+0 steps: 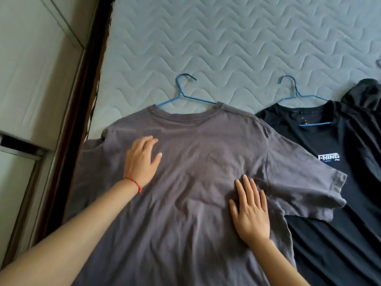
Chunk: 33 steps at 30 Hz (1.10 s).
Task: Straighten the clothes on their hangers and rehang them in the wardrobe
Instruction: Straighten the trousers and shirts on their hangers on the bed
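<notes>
A grey T-shirt (195,145) lies flat on the mattress with a blue wire hanger (186,93) inside its neck, hook pointing away from me. My left hand (142,159), a red string on its wrist, rests palm down on the shirt's upper left chest. Lower and to the right, my right hand (250,211) presses flat on the shirt near the sleeve seam, fingers spread. To the right lies a black T-shirt (338,182) with white lettering, on its own blue hanger (296,96); the grey sleeve overlaps it.
The quilted pale mattress (237,42) stretches behind the shirts. Its dark wooden bed edge (82,100) runs down the left side, with a pale floor and sliding door track (22,149) beyond. Another dark garment (365,93) lies at the far right.
</notes>
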Motion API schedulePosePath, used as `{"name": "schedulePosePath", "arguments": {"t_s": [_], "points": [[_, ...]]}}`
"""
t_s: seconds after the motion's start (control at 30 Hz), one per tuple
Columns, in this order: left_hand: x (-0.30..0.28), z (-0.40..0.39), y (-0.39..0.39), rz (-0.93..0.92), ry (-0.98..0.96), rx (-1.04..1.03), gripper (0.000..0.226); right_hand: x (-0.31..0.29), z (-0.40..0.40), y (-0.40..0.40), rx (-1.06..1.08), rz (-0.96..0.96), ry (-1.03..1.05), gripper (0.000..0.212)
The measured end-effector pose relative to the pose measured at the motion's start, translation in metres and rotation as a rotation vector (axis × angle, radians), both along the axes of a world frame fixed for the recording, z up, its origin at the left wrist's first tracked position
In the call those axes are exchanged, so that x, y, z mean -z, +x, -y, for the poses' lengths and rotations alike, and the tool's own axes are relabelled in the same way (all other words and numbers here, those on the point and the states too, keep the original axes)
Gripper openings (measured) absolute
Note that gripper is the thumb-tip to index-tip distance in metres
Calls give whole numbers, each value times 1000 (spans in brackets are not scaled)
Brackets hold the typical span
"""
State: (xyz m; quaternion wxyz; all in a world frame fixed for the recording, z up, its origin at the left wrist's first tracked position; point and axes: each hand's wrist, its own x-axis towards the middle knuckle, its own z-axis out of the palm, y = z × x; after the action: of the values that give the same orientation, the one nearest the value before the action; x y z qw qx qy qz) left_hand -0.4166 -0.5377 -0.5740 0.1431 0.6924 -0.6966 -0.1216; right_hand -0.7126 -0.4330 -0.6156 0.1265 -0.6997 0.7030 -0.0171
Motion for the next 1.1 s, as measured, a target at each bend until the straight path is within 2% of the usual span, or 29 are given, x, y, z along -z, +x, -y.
{"name": "schedulePosePath", "arguments": {"t_s": [0.07, 0.17, 0.33, 0.6, 0.8, 1.03, 1.1], "points": [[3, 46, 3, -9, 14, -67, 41, 4, 0, 0, 12, 8, -25, 57], [11, 103, 7, 35, 79, -146, 44, 9, 0, -2, 26, 16, -36, 56], [19, 142, 7, 128, 182, -189, 37, 12, 3, -1, 8, -5, -61, 54], [13, 147, 2, 154, 153, -211, 23, 13, 4, -1, 7, -22, -59, 60], [7, 126, 0, 93, 225, -213, 31, 12, 3, -2, 14, -8, -42, 60], [-6, 99, 3, 245, 368, -308, 36, 2, 4, -1, -6, 29, 23, 58], [-14, 85, 0, 200, 352, -307, 35, -1, 4, -2, -19, 48, 28, 58]]}}
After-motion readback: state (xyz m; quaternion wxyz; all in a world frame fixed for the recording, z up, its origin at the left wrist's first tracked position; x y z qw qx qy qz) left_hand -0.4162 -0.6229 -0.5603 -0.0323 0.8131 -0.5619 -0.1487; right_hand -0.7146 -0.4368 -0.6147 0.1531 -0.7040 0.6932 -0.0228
